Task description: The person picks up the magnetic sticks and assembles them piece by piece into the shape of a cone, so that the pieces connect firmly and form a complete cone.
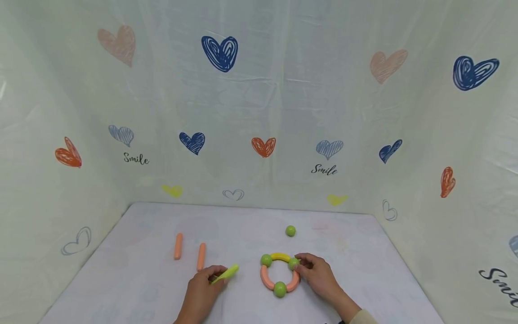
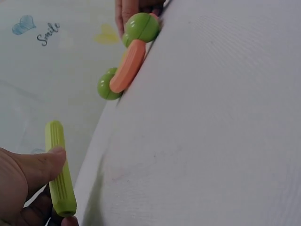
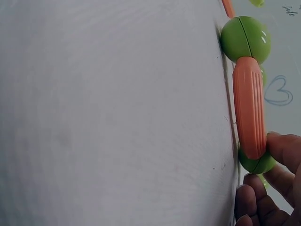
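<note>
My left hand [image 1: 202,288] pinches a yellow-green ridged rod [image 2: 57,174] between thumb and fingers, held up above the table left of a ring. Lying on the table, the ring joins three green balls, two curved orange rods [image 1: 265,277] and one curved yellow rod [image 1: 280,256]. One ball [image 1: 280,289] is at the near side and another ball [image 1: 265,260] at the upper left. With thumb and fingers my right hand [image 1: 320,275] grips the upper-right ball [image 1: 293,263]. In the right wrist view an orange rod [image 3: 249,108] runs into that gripped ball [image 3: 257,163].
Beyond the ring lies a loose green ball [image 1: 290,231]. Two orange rods, a farther rod [image 1: 178,246] and a nearer rod [image 1: 201,256], rest left of the ring. A white curtain [image 1: 259,108] printed with hearts surrounds the pale table [image 1: 344,252] on its back and sides.
</note>
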`<state>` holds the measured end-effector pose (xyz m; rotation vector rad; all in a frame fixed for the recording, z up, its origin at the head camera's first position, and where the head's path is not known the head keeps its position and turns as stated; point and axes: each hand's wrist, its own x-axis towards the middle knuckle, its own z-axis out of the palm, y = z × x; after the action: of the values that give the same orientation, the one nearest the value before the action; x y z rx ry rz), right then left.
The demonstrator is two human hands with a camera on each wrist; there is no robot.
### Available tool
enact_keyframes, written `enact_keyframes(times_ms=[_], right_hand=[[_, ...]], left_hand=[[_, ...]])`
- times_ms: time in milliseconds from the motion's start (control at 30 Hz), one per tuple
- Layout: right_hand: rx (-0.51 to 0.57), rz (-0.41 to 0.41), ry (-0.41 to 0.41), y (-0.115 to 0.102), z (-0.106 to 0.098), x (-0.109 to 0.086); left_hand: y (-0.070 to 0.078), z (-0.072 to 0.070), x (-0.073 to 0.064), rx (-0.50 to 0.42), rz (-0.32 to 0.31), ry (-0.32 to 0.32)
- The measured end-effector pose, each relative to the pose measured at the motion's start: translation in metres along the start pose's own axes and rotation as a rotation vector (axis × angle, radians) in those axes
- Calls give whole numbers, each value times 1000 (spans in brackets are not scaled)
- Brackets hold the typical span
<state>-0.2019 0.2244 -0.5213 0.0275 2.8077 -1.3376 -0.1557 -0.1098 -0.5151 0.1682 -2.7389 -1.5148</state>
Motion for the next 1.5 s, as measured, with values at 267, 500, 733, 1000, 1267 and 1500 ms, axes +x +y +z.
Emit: enact_keyframes(times_ms=[267, 500, 733, 1000, 1267, 1500], right_hand=[[19, -12, 3, 1, 4, 2], [11, -14, -10, 0, 2, 1], [-12, -9, 2, -2, 2, 0], [16, -12, 21, -3, 4, -2], [14, -1, 23, -2, 5, -3], [14, -7, 14, -2, 7, -1]], left_hand=[[13, 1, 4, -147, 5, 23], [24, 6, 9, -220, 17, 17], [29, 12, 13, -249, 16, 9], [33, 20, 21, -306, 85, 3], [47, 35, 36, -367, 173, -65], [60, 51, 50, -306, 210, -52]])
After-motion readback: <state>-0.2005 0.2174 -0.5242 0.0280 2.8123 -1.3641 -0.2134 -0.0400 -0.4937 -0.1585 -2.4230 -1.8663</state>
